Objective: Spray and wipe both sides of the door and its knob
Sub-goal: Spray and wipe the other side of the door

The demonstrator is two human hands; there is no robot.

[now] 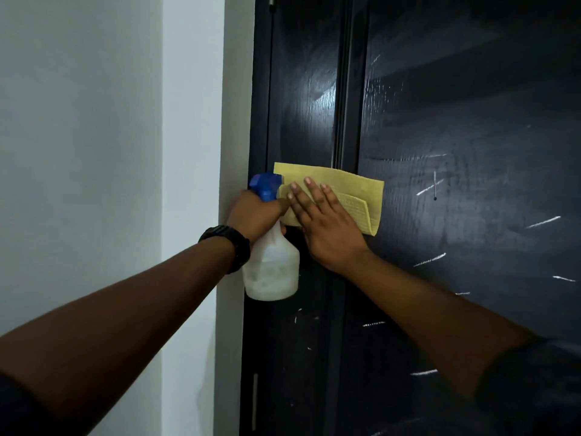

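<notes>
Right hand (327, 225), fingers spread flat, presses one folded yellow cloth (349, 190) against the dark door (471, 121); the cloth's long axis runs sideways, extending right of my palm. Left hand (256, 212), nearer the frame edge, is closed around one spray bottle (272, 265), hanging upright. I see no knob; I judge the next stroke goes rightward.

No legible text on door (471, 121) or spray bottle (272, 265) (plain, unlabelled surfaces).
</notes>
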